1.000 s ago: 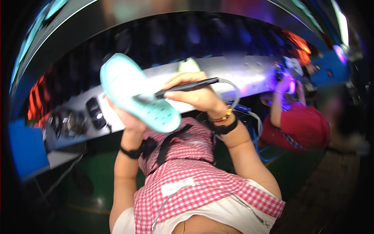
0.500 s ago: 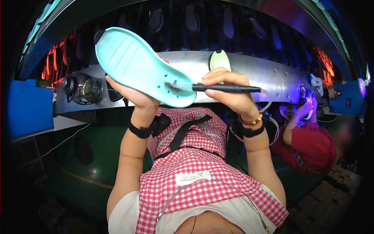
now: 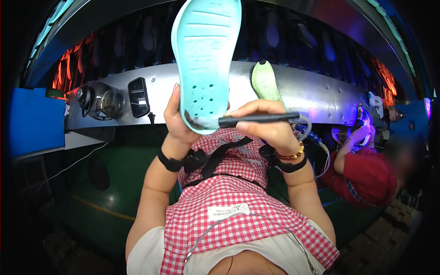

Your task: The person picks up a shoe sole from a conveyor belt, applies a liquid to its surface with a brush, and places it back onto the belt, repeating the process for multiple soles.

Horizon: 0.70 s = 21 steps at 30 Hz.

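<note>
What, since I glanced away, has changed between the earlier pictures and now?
The turquoise sole has swung from slanting up-left to nearly upright; the brush has shifted from the holes to the near edge. The left hand still holds the sole, the right hand the brush.

Edges dark, bent; metal bench (image 3: pixel 162 85) glaring; red glow (image 3: pixel 68 66) left, purple glow (image 3: pixel 366 123) right.

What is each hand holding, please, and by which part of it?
The left hand holds the turquoise sole at its perforated end, thumb along the left edge; the right hand grips the brush by its black handle.
</note>
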Available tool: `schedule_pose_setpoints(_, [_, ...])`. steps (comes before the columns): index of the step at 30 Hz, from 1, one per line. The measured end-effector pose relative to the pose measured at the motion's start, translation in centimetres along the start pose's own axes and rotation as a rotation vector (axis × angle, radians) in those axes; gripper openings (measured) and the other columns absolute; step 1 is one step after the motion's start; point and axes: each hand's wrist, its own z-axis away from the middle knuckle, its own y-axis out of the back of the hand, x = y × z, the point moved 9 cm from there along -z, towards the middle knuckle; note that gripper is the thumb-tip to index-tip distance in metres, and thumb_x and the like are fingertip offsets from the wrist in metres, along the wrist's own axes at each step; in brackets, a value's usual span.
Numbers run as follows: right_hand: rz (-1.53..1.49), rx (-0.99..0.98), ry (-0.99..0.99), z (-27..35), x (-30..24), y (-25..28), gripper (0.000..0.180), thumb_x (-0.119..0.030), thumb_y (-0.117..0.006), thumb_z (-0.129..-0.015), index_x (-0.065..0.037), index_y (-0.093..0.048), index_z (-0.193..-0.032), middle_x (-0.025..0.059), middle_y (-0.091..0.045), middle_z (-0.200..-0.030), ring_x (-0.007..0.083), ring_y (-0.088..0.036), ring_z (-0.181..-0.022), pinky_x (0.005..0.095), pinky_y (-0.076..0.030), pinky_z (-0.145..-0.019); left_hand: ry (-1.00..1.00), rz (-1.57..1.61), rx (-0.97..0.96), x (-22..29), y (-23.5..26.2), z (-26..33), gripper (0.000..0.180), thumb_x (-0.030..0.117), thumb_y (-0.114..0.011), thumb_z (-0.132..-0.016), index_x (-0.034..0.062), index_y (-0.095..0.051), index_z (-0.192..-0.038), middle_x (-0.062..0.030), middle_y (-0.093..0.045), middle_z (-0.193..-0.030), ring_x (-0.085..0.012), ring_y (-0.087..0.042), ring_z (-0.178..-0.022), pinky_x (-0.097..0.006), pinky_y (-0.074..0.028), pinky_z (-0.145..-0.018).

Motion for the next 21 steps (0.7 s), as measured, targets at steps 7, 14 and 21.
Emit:
schedule_pose_setpoints(7, [0.354,-0.223,0.205,0.0,-3.0,-1.4,0.019,0.003,-0.065,-0.070,0.002,-0.063,-0.089,0.0137,-0.064,-0.087,0.0197,-0.062,-0.082,0.0287,-0.049,-0.074,0.300,-0.061,-0.067,-0.6,-0.8,0.0,0.044,0.028,-0.037,-0.089,-0.0031,-0.041,-0.120,-0.0178,-0.056,-0.105,-0.0245,-0.059,-0.093,-0.035,-0.050,-0.080])
schedule_pose_setpoints(14, [0.450,-0.456,0.395,0.7,-5.3,-2.1,0.019,-0.002,-0.065,-0.070,0.002,-0.063,-0.089,0.0178,-0.063,-0.090,0.0268,-0.062,-0.087,0.0321,-0.049,-0.076,0.548,-0.275,0.002,-0.9,0.0,1.8,0.044,0.025,-0.046,-0.085,-0.0068,-0.045,-0.115,-0.0185,-0.057,-0.101,-0.0213,-0.060,-0.087,-0.030,-0.050,-0.074])
schedule_pose_setpoints(21, [0.530,-0.545,0.410,1.5,-6.5,-2.1,0.016,-0.002,-0.064,-0.070,0.000,-0.065,-0.086,0.0149,-0.064,-0.090,0.0259,-0.063,-0.084,0.0311,-0.050,-0.073,0.597,-0.378,0.053,-0.1,1.1,2.7,0.047,0.029,-0.050,-0.082,-0.0064,-0.047,-0.113,-0.0169,-0.057,-0.101,-0.0209,-0.060,-0.085,-0.031,-0.051,-0.072])
